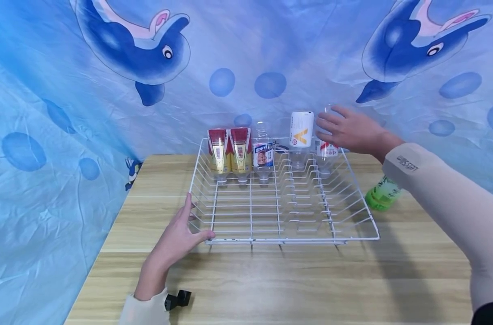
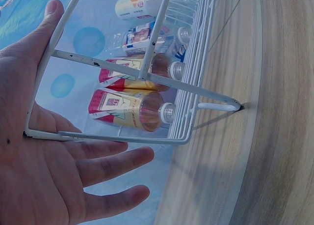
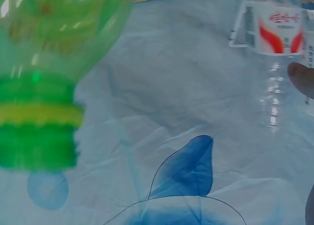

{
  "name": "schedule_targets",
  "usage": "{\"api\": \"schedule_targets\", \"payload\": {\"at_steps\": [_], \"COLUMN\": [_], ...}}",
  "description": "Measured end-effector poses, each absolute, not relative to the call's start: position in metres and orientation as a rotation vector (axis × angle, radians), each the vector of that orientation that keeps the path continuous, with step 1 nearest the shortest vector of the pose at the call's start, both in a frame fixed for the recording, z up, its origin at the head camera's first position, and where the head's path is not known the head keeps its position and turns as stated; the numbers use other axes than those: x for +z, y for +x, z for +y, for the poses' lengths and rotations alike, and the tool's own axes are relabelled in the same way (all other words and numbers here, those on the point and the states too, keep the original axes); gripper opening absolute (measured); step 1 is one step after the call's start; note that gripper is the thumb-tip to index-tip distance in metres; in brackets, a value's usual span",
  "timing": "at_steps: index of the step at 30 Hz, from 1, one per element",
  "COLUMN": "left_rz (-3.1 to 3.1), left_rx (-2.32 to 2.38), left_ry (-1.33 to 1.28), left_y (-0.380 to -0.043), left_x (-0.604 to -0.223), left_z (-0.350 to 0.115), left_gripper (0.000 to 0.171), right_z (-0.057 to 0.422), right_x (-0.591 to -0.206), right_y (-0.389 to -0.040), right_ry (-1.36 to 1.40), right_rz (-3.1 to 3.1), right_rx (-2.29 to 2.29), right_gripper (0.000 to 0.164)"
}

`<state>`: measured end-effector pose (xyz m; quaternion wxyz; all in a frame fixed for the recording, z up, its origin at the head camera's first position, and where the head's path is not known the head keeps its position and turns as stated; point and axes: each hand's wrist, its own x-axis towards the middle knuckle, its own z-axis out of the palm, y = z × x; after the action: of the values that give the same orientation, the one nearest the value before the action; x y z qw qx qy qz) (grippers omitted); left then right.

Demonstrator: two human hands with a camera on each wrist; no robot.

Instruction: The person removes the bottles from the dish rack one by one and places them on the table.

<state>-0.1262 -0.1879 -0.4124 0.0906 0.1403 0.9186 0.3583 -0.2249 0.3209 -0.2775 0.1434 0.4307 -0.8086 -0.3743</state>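
A white wire rack point(image 1: 293, 239) lies on the table, with my left hand point(image 1: 175, 241) at its near left corner. Its fingers are spread along the outside and the thumb lies over the rim. My right hand point(image 1: 352, 131), fingers extended, is beside a clear bottle with a red-and-white label point(image 1: 327, 149) at the rack's back right. Left of that bottle stands one with a white label and orange mark point(image 1: 302, 129). A blue-labelled clear bottle point(image 1: 263, 154) and two red-and-gold bottles point(image 1: 219, 151) stand neck down along the back.
A green bottle point(image 1: 380, 196) is on the table right of the rack, partly behind the right sleeve. It looms large in the right wrist view. Behind the table hangs a blue sheet point(image 1: 246, 54) with dolphin prints. Wooden table surface point(image 1: 271, 280) lies in front of the rack.
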Motion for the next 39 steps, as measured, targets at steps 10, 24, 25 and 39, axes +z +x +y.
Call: {"api": "schedule_targets", "payload": {"at_steps": [10,24,25,39], "left_rz": [2.735,2.714,2.713,2.709], "left_rx": [1.056,1.071,1.072,1.076], "left_ry": [0.399,0.369,0.369,0.367], "left_y": [-0.126,-0.124,-0.124,-0.126], "left_x": [-0.413,-0.414,-0.414,-0.41], "left_z": [-0.189,-0.187,-0.187,-0.186], "left_gripper": [0.13,0.131,0.131,0.13], "right_z": [0.328,0.333,0.334,0.333], "right_x": [-0.283,-0.296,-0.297,-0.305], "right_y": [-0.243,-0.259,-0.26,-0.271], "right_ry": [1.382,1.366,1.366,1.305], "right_rz": [-2.269,-2.285,-2.286,-2.314], "right_rx": [-1.162,-1.281,-1.285,-1.35], "right_gripper": [0.067,0.081,0.082,0.084]}}
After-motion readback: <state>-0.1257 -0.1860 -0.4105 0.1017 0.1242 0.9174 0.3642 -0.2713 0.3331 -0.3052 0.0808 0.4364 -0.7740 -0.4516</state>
